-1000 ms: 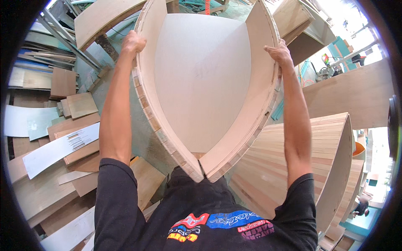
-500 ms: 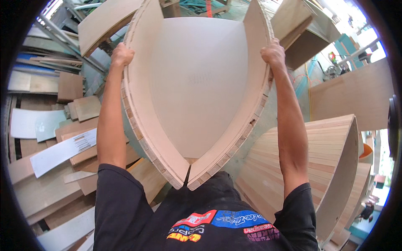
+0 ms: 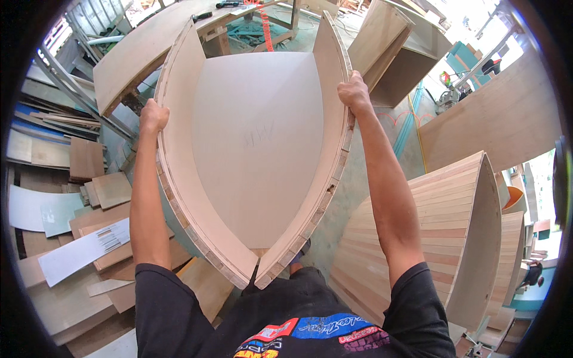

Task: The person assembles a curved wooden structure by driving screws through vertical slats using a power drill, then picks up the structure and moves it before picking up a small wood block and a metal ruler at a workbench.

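Both my arms reach forward around a large boat-shaped wooden case, its pointed end toward my waist. The case has curved side walls of pale board, strips of wood along the outer edges, and a flat panel inside with a faint pencil-like scrawl. A narrow gap shows at the tip where the two sides meet. My left hand is closed round the left wall's edge. Across from it, my right hand grips the edge of the right wall, somewhat farther up. The fingertips of both hands are hidden.
A wooden workbench with a black tool lies beyond on the left. Stacked board offcuts fill the left side. To the right stand another boat-shaped case with a slatted side, an open wooden box and a large plywood sheet.
The whole view has shifted, and the case now appears lower and farther left, its far end fully visible. More of the workbench shows. Both hands keep their grip on the walls.
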### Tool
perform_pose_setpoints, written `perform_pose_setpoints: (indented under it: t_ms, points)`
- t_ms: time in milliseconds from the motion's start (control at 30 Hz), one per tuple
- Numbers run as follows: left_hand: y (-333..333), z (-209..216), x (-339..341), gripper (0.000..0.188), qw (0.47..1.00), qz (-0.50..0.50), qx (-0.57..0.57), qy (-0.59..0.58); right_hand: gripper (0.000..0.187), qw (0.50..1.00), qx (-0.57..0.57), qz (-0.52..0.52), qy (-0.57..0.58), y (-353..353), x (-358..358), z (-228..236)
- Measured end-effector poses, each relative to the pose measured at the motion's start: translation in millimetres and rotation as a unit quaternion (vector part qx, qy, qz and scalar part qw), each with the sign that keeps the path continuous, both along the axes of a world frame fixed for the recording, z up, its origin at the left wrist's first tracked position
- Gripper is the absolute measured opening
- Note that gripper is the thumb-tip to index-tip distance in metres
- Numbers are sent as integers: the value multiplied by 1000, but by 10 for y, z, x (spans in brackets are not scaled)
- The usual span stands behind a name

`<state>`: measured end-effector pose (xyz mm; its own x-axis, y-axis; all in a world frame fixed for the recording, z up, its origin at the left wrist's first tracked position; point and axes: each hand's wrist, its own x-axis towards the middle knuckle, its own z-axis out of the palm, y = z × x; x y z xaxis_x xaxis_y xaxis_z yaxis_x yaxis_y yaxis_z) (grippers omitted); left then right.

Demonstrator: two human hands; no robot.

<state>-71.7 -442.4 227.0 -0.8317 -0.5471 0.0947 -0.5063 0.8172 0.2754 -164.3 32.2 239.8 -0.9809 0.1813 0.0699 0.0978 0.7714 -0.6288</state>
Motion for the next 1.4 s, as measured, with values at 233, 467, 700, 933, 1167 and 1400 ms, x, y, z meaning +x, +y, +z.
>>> perform_pose_setpoints:
  t_ms: [233,467,700,933,1167,1400]
  points:
    - [-97,-61,-72,48,1000,-16,3,9,51,1000,-18,-9,-5,7,-2,40]
    - [-6,-91,-85,50,1000,14,-2,-14,49,1000,-14,-14,-19,36,12,28]
    - [-29,29,-20,50,999,34,-7,-31,48,1000,-29,0,-1,-27,-3,7]
    - [-20,16,0,51,1000,25,-6,-13,44,1000,-12,-2,-4,-37,-5,-20]
    - [-209,-302,-218,57,988,-125,30,90,35,989,-150,12,-6,309,-144,-279]
    - [-284,-196,10,42,986,-64,95,121,50,996,-70,-43,-22,-29,83,-4]
